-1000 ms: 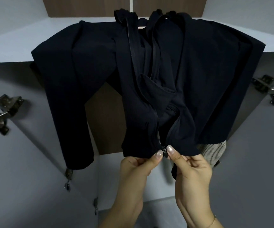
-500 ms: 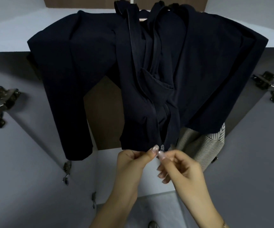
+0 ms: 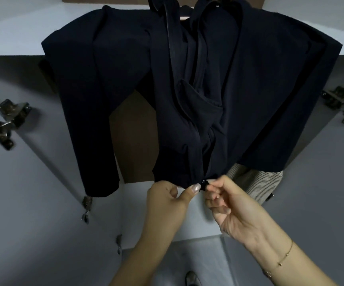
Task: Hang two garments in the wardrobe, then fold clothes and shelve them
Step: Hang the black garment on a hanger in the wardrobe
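Note:
A dark navy zip jacket (image 3: 249,83) hangs on a hanger inside the open wardrobe, its sleeves spread left and right. My left hand (image 3: 167,197) pinches the jacket's bottom hem just left of the zipper. My right hand (image 3: 227,205) pinches the small zipper pull (image 3: 204,182) at the hem's bottom. A striped garment (image 3: 255,184) hangs behind the jacket at the lower right, mostly hidden.
Grey wardrobe doors stand open on both sides, with metal hinges at left (image 3: 3,122) and right (image 3: 342,104). The brown back panel (image 3: 134,141) shows between sleeve and body. A pale shelf (image 3: 134,213) lies below the jacket.
My right hand has shifted from gripping the hem's right edge to pinching the zipper pull. The jacket's right front has fallen back, uncovering more of the striped garment.

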